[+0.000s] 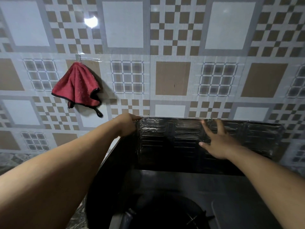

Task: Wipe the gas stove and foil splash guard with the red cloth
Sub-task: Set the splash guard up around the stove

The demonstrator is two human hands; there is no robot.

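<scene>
Fingers (221,128) of right hand (216,142) spread straight, flat against back panel of foil splash guard (178,141), holding nothing. Left hand (127,124) at guard's upper left corner; fingers curled at fold, seemingly gripping edge. Red cloth (77,85) hangs from wall hook (78,57), 10 o'clock of left hand, untouched. Gas stove (173,204) below at 6 o'clock, dim. Judgement: guard being positioned; wiping not begun. Next move: free one hand, fetch cloth.

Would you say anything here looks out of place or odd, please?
Mainly that the red cloth hangs on the tiled wall, in neither hand. The left hand grips the foil splash guard at its corner; the right hand lies flat on it.
</scene>
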